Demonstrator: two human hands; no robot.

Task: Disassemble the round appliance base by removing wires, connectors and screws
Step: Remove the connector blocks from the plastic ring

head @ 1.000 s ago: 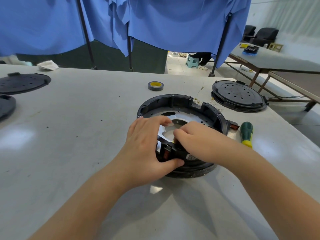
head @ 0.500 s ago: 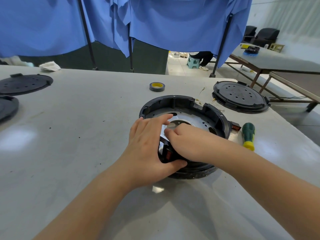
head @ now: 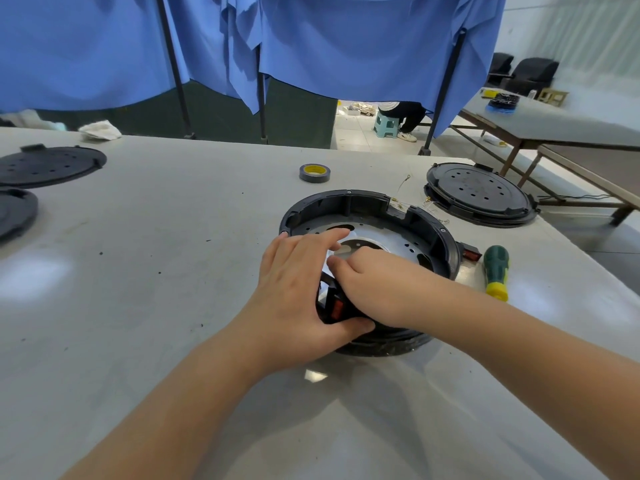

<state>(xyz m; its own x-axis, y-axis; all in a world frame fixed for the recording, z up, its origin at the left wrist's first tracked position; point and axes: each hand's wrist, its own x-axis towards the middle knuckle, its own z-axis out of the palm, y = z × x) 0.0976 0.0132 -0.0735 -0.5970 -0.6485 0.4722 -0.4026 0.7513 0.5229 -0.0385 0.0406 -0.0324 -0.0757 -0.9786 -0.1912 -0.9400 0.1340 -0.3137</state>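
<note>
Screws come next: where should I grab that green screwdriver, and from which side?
Grip the screwdriver around its ribbed green handle, coming from above. It lies flat on the table to the right of the round base, yellow end nearest the person, with bare table on its right. The right hand is closer.

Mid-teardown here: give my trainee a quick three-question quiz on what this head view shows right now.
1. True or false: the green and yellow screwdriver is in the right hand.
2. The roll of tape lies where relative to the round appliance base? A) inside it B) beyond it on the table C) on the black perforated cover
3. Which hand has its thumb hooked over the base's near rim?

Key: 1 false, it lies on the table right of the base. 2 B. 3 the left hand.
</note>
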